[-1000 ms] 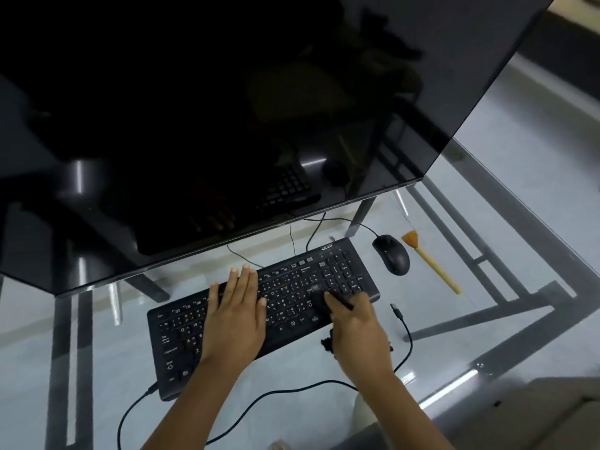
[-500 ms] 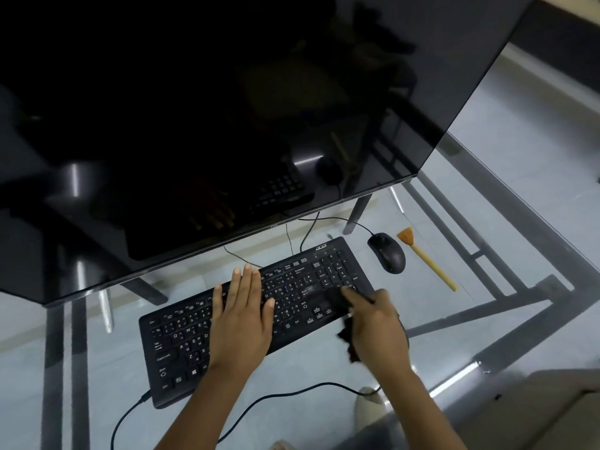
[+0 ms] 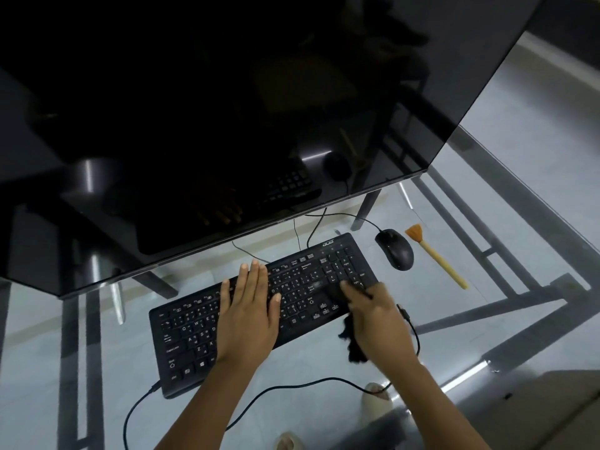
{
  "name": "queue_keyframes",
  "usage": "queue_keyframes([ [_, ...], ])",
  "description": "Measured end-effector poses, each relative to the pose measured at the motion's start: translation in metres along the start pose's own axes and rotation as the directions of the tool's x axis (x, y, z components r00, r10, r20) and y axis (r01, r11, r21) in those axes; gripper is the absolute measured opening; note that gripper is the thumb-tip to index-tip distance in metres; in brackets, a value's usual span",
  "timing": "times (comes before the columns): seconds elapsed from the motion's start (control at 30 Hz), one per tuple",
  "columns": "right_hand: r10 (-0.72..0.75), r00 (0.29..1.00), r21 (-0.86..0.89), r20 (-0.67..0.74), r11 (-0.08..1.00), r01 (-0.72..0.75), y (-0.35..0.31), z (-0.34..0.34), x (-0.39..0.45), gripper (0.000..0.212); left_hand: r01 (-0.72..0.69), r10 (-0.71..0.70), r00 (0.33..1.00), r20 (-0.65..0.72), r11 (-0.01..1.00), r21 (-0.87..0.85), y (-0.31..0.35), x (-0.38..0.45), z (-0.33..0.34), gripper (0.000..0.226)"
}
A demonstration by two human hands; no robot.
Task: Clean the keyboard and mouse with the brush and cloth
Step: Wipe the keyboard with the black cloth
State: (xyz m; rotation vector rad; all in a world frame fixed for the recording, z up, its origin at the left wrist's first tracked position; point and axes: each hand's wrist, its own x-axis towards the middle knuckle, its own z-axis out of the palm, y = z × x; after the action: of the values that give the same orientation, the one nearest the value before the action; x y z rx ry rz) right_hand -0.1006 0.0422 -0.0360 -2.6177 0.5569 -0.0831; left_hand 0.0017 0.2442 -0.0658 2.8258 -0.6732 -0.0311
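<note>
A dark monitor (image 3: pixel 243 108) fills the upper left and centre of the frame, overhanging the far edge of the keyboard (image 3: pixel 259 313), which lies slantwise at centre on a glass desk (image 3: pixel 535 241). The left hand (image 3: pixel 248 315) rests flat on the keys, fingers spread open. The right hand (image 3: pixel 378 315) presses a black cloth (image 3: pixel 352 344) on the keyboard's right end, fingers closed on it. The mouse (image 3: pixel 394 249) sits just right of the keyboard, the brush (image 3: pixel 436 256) beside it. A cable (image 3: pixel 292 386) loops along the lower centre. Through the glass show dark frame bars, pale floor and feet.
</note>
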Motion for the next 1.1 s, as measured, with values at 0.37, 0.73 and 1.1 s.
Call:
queue_keyframes([
  [0.37,0.178,0.979,0.012,-0.097,0.984,-0.178,0.003,-0.005,0.019,0.046,-0.030,0.031,0.999,-0.013,0.998,0.062,0.006,0.004,-0.002,0.060],
  [0.73,-0.109,0.994,0.029,0.025,0.994,0.108,-0.008,0.006,-0.001,0.049,-0.064,0.064,0.997,0.031,0.998,-0.001,0.020,0.009,0.006,0.060],
  [1.1,0.136,0.981,0.011,-0.136,0.991,-0.136,0.007,-0.001,0.029,0.039,-0.127,0.128,0.991,0.038,0.991,-0.037,0.025,0.010,0.004,0.058],
])
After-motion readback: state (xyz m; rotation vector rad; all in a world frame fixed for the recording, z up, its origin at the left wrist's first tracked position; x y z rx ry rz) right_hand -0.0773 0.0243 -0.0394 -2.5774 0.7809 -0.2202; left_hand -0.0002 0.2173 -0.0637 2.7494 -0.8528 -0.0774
